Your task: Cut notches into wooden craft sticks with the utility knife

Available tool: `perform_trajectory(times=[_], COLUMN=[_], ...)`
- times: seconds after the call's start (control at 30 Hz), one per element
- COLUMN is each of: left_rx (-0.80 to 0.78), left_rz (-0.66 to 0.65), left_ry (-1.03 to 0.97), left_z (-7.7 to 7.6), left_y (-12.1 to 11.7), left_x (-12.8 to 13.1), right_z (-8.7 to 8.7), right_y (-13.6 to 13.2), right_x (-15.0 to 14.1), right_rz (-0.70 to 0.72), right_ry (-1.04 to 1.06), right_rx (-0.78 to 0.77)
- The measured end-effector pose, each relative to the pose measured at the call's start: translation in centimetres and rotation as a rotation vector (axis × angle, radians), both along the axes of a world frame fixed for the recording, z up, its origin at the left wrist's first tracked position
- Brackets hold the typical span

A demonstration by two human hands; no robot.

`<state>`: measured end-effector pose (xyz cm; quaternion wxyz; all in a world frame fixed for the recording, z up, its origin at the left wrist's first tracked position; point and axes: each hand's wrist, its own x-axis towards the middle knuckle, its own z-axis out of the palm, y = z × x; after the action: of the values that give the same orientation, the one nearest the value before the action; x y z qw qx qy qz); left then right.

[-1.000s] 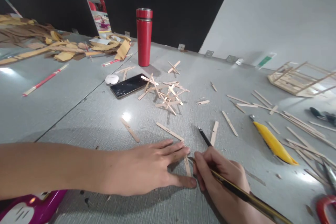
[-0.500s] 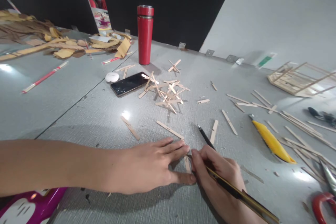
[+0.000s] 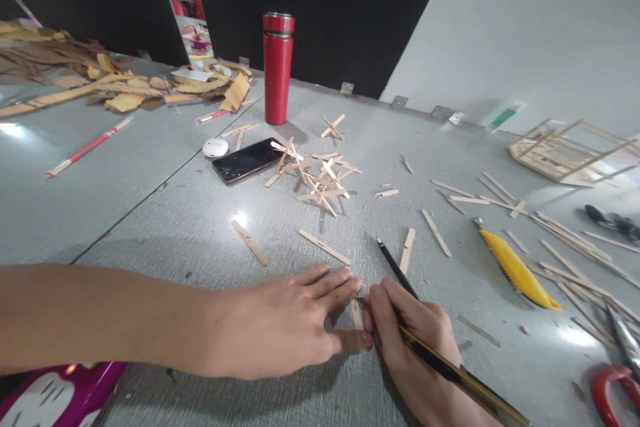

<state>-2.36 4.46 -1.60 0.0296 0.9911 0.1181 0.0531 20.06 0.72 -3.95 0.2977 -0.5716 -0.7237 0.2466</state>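
Observation:
My left hand (image 3: 287, 323) lies flat on the grey table (image 3: 150, 213), fingers stretched out, its fingertips and thumb pressing down a small wooden stick (image 3: 356, 315). My right hand (image 3: 410, 337) is closed around a thin black-and-gold tool (image 3: 440, 363) like a pen, its near end touching that stick and its dark far end (image 3: 395, 267) pointing up and away. A longer wooden stick (image 3: 324, 247) lies just beyond my left fingers and another stick (image 3: 407, 250) lies beyond my right hand.
A pile of sticks (image 3: 315, 177), a black phone (image 3: 245, 161), a white case (image 3: 214, 147) and a red flask (image 3: 278, 69) stand further back. A yellow knife (image 3: 517, 270), loose sticks, red-handled scissors (image 3: 613, 387) and a stick frame (image 3: 565, 150) are right. Cardboard scraps (image 3: 100, 80) lie far left.
My hands have hardly shifted; the right hand has crept slightly towards the left fingers over the small stick. The view has tilted a little.

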Motion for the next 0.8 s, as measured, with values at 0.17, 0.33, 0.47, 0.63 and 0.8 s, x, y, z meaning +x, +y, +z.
perform_trajectory(times=[0.17, 0.33, 0.47, 0.63, 0.8], left_rx=[-0.052, -0.060, -0.045, -0.037, -0.072], left_rz=[-0.005, 0.002, 0.000, 0.017, 0.006], left_ry=[0.010, -0.015, 0.029, 0.051, 0.010], left_z=[0.18, 0.19, 0.25, 0.10, -0.34], left_y=[0.05, 0.20, 0.16, 0.10, 0.10], left_x=[0.08, 0.05, 0.02, -0.03, -0.09], right_z=[0.01, 0.00, -0.04, -0.03, 0.15], right_y=[-0.12, -0.23, -0.28, -0.33, -0.32], right_x=[0.03, 0.25, 0.50, 0.38, 0.12], right_rz=[0.025, 0.074, 0.101, 0.132, 0.167], right_ry=[-0.024, -0.043, -0.047, -0.063, -0.072], right_rx=[0.041, 0.067, 0.087, 0.111, 0.141])
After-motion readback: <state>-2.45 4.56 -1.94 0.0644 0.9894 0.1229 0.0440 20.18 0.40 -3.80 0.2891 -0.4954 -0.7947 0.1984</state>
